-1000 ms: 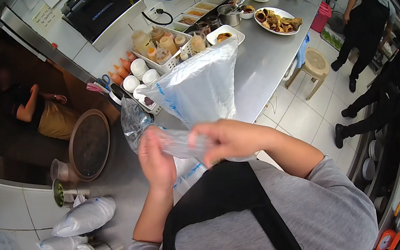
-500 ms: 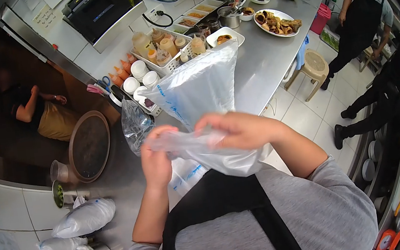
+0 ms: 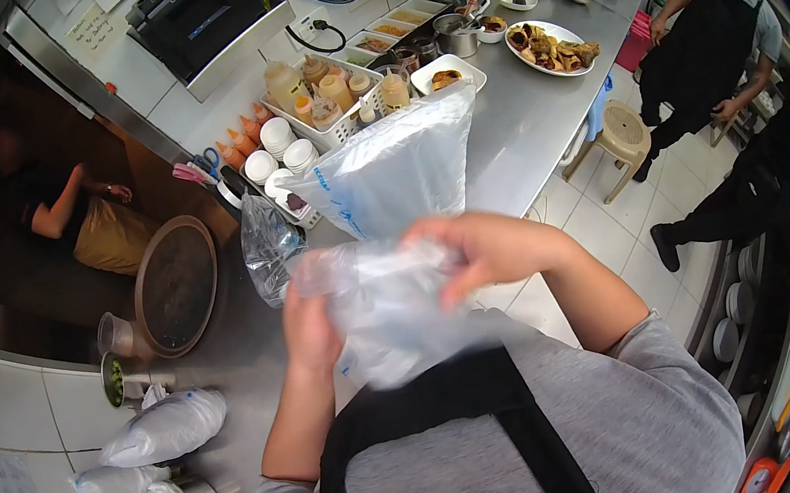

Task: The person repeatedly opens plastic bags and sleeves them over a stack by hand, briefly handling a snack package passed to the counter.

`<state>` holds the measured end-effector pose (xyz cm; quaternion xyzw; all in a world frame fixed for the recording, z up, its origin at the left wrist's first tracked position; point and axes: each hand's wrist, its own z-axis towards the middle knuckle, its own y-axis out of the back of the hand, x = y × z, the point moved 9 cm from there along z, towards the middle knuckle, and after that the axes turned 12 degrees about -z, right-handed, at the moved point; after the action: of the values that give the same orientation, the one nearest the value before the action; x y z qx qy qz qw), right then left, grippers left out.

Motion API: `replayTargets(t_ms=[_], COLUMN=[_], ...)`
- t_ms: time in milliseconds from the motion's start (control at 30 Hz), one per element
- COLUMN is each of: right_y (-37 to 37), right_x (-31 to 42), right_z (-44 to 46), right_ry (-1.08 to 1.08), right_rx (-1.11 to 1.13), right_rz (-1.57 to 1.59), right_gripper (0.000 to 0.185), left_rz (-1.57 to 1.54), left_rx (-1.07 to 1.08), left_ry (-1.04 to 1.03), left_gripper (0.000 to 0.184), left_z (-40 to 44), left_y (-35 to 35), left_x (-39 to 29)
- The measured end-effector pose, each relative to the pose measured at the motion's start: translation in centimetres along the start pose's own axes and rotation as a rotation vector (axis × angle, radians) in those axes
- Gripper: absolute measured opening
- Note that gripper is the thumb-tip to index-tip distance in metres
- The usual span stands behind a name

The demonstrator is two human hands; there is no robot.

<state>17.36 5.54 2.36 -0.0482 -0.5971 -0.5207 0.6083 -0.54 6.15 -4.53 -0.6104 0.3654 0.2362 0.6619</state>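
Observation:
A translucent plastic bag (image 3: 396,331), blurred by motion, is held in front of my chest between both hands. My left hand (image 3: 310,318) is closed on its left edge, with the fingers partly hidden behind the plastic. On the other side, my right hand (image 3: 490,249) grips the bag's upper right part; its fingertips are smeared. Just beyond, a larger clear plastic sheet or bag with blue print (image 3: 399,166) stands up from the counter. To the left of it lies a crumpled clear bag (image 3: 271,248), near my left hand.
Along the wall stand a white basket (image 3: 340,132) of sauce bottles and stacked white cups (image 3: 277,134). Farther right is an oval plate of food (image 3: 517,51). A round brown tray (image 3: 176,287) and filled plastic bags (image 3: 165,428) lie left. Two people stand right, another person left.
The bag in my hands has swung lower and spread wider. My right hand has shifted slightly right. A person at right has lowered an arm and moved a leg.

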Motion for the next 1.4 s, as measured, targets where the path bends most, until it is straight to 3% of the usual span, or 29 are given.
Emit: replayTargets(t_ms=[33,100,167,233,300,367,400,467,500,567,600,633,700,733,767,833,867,900,967,1000,1033,1100,1167,1233,1267,1400], right_y=[0.0,0.0,1.0,3.0,2.6,0.6,0.8,-1.3,-1.4,-3.0,-3.2,-2.9,-2.1,-0.4,-0.4,0.3,-0.6,-0.5,-1.5,-2.0,-1.9,-1.9,-1.4,2.0,3.5,4.5], right_x=[0.0,-2.3,-4.5,-6.5,-6.2,-5.4,-5.1,-4.6,-4.6,-5.3,-7.4,-7.2,-8.3,-9.5,-9.7,-9.2,-9.5,-9.5,-8.2,-7.8,-7.9,-5.5,-6.3,-9.0,-8.8,-8.0], right_z=[0.0,-0.2,0.3,-0.1,0.0,0.1,-0.2,-0.9,-0.9,-1.5,-1.0,-1.1,-1.8,-1.8,-1.8,-1.9,-2.2,-2.6,-2.9,-3.0,-3.1,-2.3,-2.5,-2.9,-3.1,-3.5], right_ry=[0.0,-0.252,-0.231,-0.285,-0.267,-0.274,-0.276,-0.376,-0.377,-0.513,-0.251,-0.25,-0.474,-0.434,-0.435,-0.494,-0.507,-0.507,-0.49,-0.479,-0.48,-0.152,-0.215,-0.361,-0.331,-0.221], right_rx=[-0.001,0.023,-0.103,-0.432,-0.468,-0.363,-0.359,-0.038,-0.038,0.173,0.057,0.061,0.022,-0.217,-0.217,-0.496,-0.418,-0.42,-0.176,-0.056,-0.053,0.171,0.157,-0.249,-0.415,-0.461], right_rz=[0.0,-0.072,-0.086,0.226,0.337,0.814,0.814,0.836,0.836,0.522,0.192,0.193,0.369,0.403,0.404,1.136,1.237,1.238,0.978,0.845,0.844,0.233,0.304,0.427,0.446,0.775], right_gripper=[0.03,0.026,0.021,0.02,0.02,0.025,0.025,0.032,0.032,0.033,0.03,0.03,0.026,0.024,0.024,0.021,0.024,0.024,0.04,0.049,0.049,0.056,0.051,0.044,0.041,0.037], left_rz=[0.001,-0.007,-0.15,-0.274,-0.33,0.428,0.426,0.136,0.135,-0.125,-0.103,-0.104,-0.151,-0.228,-0.228,0.081,0.129,0.13,-0.316,-0.487,-0.489,-0.404,-0.463,-0.102,0.15,-0.052], left_rx=[0.001,-0.146,-0.032,0.044,0.085,0.232,0.229,-0.029,-0.028,-0.135,-0.248,-0.251,-0.27,-0.232,-0.233,0.177,0.248,0.249,0.311,0.243,0.242,0.381,0.508,0.31,0.226,0.058], left_ry=[0.001,0.023,0.091,0.143,0.224,-0.052,-0.053,0.025,0.026,-0.081,-0.128,-0.131,0.084,0.153,0.154,0.343,0.396,0.398,0.198,0.218,0.215,0.133,0.141,0.211,0.285,0.175], left_gripper=[0.026,0.029,0.033,0.036,0.038,0.036,0.036,0.026,0.026,0.02,0.02,0.02,0.02,0.024,0.024,0.031,0.041,0.041,0.047,0.059,0.059,0.071,0.078,0.07,0.061,0.054], left_z=[-0.2,-0.6,-0.4,-1.1,-1.0,-0.7,-0.3,0.7,0.7,0.5,-0.1,-0.4,-1.1,-1.4,-1.5,-1.9,-2.0,-2.0,-1.8,-1.6,-1.7,-2.2,-2.4,-2.2,-2.0,-0.2], left_y=[-0.2,1.1,0.8,-1.5,-1.1,-0.8,0.2,4.4,4.3,4.9,4.8,4.2,3.7,4.3,4.6,1.5,1.8,1.4,-0.8,-0.1,-0.2,-1.5,-1.4,-1.2,-1.5,0.8], left_x=[-0.2,-0.3,1.5,2.2,3.5,3.3,3.7,3.8,3.3,1.6,1.2,1.1,3.1,3.9,4.0,5.6,6.4,6.0,2.9,2.2,1.8,0.2,0.6,1.9,2.4,2.7])
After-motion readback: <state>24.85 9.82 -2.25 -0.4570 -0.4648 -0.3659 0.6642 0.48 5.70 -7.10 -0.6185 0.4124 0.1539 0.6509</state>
